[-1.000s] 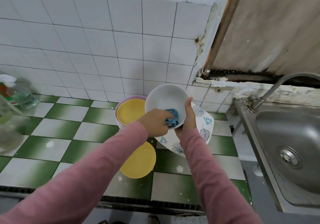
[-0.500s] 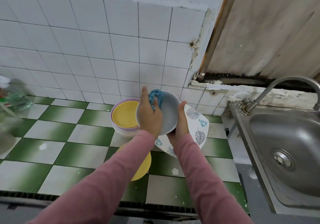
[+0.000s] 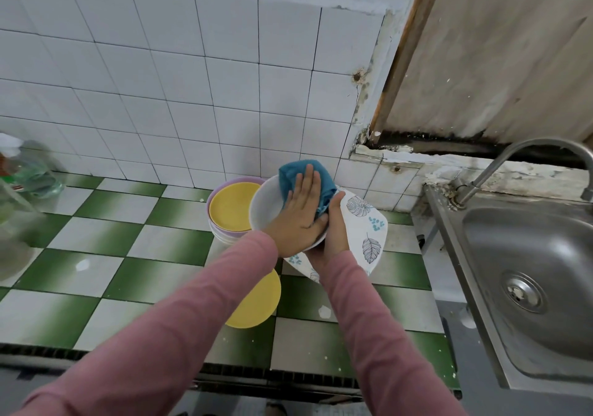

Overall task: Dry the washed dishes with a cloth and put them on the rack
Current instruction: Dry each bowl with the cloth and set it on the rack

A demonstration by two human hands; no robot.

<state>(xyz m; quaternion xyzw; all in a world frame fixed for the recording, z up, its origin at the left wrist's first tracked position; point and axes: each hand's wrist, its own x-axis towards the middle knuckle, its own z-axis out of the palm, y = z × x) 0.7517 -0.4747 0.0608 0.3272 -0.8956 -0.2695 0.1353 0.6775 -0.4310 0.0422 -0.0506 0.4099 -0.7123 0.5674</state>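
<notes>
I find the bowl (image 3: 266,203) off the tabletop (image 3: 128,239), held up before the tiled wall and tilted so its mouth faces me. It sits above the leaf plate (image 3: 364,223) and just right of the stack (image 3: 231,207) of bowls topped by a yellow dish. The right hand (image 3: 335,229) grips the bowl at its lower right rim, thumb up along the edge, fingers hidden behind. The left hand (image 3: 300,213) lies flat with straight fingers and presses the cloth (image 3: 288,174) against the bowl's far inner wall; it is not clenched. The cloth is bunched and spills over the upper rim. A yellow plate (image 3: 256,300) lies flat on the tabletop nearer me, partly under the left sleeve. The sink (image 3: 529,271) stands to the right. No rack is in view. Judgement: drying of the inside is in hand; the outside and the placing remain. The bowl looks stiff, smooth and light, though I cannot tell its material. Wet, it will likely be slippery, and if ceramic it could chip on the tile. The best hold is at the rim, thumb on the edge and fingers behind the wall, as the right hand has it. The cloth is soft and will likely slide unless a flat palm bears on it
</notes>
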